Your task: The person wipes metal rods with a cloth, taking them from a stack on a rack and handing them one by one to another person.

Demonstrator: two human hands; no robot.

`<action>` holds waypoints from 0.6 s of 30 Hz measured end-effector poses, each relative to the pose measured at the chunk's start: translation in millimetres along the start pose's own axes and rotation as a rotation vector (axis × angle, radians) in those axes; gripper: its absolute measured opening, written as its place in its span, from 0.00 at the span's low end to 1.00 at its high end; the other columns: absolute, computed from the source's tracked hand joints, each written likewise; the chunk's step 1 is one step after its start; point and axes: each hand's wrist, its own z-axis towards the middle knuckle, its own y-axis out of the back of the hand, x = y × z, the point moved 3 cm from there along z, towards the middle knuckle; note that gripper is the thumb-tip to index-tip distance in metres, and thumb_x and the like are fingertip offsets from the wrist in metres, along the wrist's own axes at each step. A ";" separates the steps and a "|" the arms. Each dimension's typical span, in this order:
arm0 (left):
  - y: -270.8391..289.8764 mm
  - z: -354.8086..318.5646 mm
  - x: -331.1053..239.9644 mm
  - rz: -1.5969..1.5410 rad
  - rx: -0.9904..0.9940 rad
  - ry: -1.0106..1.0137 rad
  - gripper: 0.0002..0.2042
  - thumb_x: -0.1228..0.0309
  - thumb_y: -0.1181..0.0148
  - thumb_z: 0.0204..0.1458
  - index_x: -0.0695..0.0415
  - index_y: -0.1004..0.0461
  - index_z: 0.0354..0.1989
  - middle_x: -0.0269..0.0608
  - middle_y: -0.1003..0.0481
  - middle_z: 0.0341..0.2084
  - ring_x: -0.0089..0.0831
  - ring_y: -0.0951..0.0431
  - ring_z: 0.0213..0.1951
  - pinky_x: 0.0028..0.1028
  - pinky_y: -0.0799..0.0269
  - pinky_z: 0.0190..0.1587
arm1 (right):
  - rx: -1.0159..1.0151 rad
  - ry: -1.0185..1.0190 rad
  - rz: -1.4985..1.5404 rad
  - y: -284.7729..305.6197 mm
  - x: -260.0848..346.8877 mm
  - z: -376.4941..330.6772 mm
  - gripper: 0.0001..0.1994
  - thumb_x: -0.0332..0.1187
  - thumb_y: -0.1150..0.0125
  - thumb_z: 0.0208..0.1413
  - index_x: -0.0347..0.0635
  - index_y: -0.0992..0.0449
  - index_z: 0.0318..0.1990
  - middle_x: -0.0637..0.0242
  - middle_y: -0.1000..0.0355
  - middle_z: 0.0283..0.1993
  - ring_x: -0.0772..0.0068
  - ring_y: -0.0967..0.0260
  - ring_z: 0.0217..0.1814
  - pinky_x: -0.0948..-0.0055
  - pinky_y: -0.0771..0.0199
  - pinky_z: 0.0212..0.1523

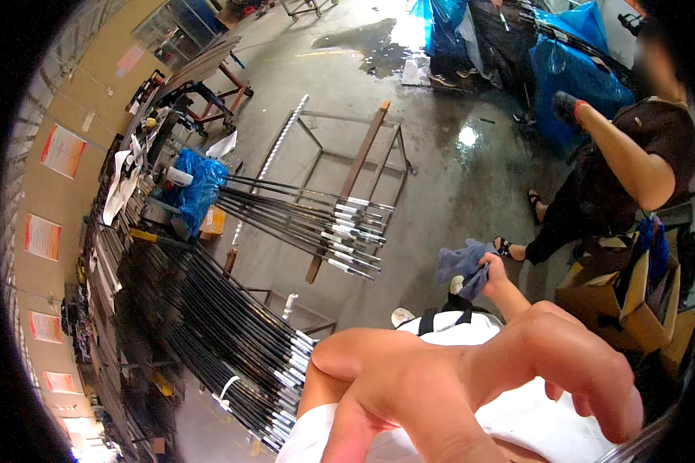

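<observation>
My right hand [494, 275] is closed around a grey-blue cloth [465, 262], which hangs loosely from the fingers above the floor. Very near the camera, my left hand [448, 378] is raised in front of my white top [529, 417]. Its fingers are bent but apart, with nothing visible in them; part of the hand runs out of the lower edge. To the left of both hands, several long black rods [286, 220] with pale wrapped ends lie across a metal frame stand [398, 147].
A larger bundle of black rods [232, 324] lies at lower left, tied with a white strap [224, 392]. Blue plastic [201, 185] covers rod ends. At right a person [625, 154] in dark clothes stands behind an open cardboard box [633, 301]. The concrete floor [455, 193] has wet patches.
</observation>
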 end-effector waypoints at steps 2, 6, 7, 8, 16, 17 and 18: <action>-0.9 8.1 7.8 0.000 -0.014 0.003 0.24 0.39 0.60 0.50 0.33 0.34 0.52 0.42 0.38 0.44 0.38 0.40 0.45 0.34 0.42 0.44 | -0.011 -0.018 0.054 18.4 0.4 10.9 0.17 0.29 0.57 0.34 0.37 0.32 0.36 0.57 0.30 0.36 0.54 0.32 0.39 0.57 0.31 0.45; 10.1 19.4 10.3 0.055 -0.094 -0.026 0.20 0.42 0.58 0.52 0.33 0.32 0.50 0.40 0.38 0.42 0.36 0.40 0.44 0.33 0.42 0.44 | 0.033 0.080 0.063 20.6 7.7 4.0 0.14 0.28 0.57 0.34 0.34 0.33 0.33 0.55 0.30 0.34 0.54 0.32 0.39 0.56 0.31 0.46; 12.5 20.8 16.7 0.072 -0.108 -0.035 0.20 0.43 0.58 0.52 0.33 0.32 0.49 0.40 0.37 0.42 0.36 0.40 0.44 0.33 0.42 0.44 | 0.054 0.064 0.094 30.9 5.9 10.3 0.13 0.28 0.57 0.34 0.34 0.33 0.32 0.55 0.30 0.34 0.54 0.32 0.38 0.56 0.31 0.46; 13.3 20.8 12.4 0.130 -0.156 -0.058 0.19 0.44 0.58 0.52 0.33 0.32 0.49 0.39 0.37 0.41 0.35 0.40 0.44 0.33 0.42 0.44 | 0.099 0.026 0.110 16.4 3.1 9.9 0.13 0.28 0.57 0.34 0.35 0.33 0.31 0.55 0.30 0.34 0.54 0.31 0.37 0.56 0.30 0.45; 20.0 -25.8 15.0 0.308 -0.134 -0.305 0.17 0.51 0.64 0.57 0.43 0.28 0.29 0.44 0.34 0.37 0.40 0.39 0.39 0.37 0.43 0.40 | -0.035 -0.077 0.094 39.8 12.2 26.9 0.11 0.27 0.56 0.33 0.35 0.32 0.28 0.56 0.29 0.32 0.56 0.30 0.35 0.62 0.29 0.42; 19.0 -27.1 14.6 0.327 -0.116 -0.284 0.17 0.52 0.64 0.57 0.43 0.29 0.27 0.44 0.34 0.37 0.39 0.39 0.39 0.37 0.43 0.40 | -0.037 -0.097 0.085 44.5 8.4 35.0 0.11 0.27 0.56 0.33 0.35 0.31 0.28 0.56 0.29 0.32 0.56 0.30 0.35 0.62 0.28 0.43; 20.4 -29.2 16.5 0.336 -0.095 -0.265 0.17 0.53 0.65 0.58 0.43 0.29 0.26 0.43 0.34 0.37 0.39 0.39 0.39 0.38 0.43 0.40 | -0.043 -0.114 0.076 50.3 5.9 42.7 0.12 0.27 0.56 0.33 0.35 0.31 0.28 0.55 0.30 0.32 0.55 0.30 0.36 0.62 0.28 0.43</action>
